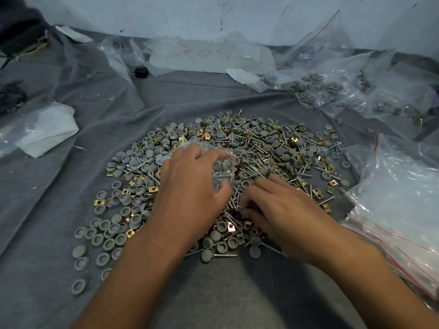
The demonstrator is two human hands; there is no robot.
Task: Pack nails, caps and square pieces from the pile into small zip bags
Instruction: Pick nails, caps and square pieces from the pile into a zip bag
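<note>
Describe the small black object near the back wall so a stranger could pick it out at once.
Start at the big pile of grey caps, nails and brass squares in the middle of the grey cloth, then look beyond it toward the white wall. Left of the clear plastic sheet with red handwriting sits the small black object. It is the only dark, chunky item among pale, see-through plastic.

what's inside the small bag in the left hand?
Through the small bag, held by the left hand, nails and a few grey caps show. The fingers cover the rest; square pieces can't be confirmed.
</note>
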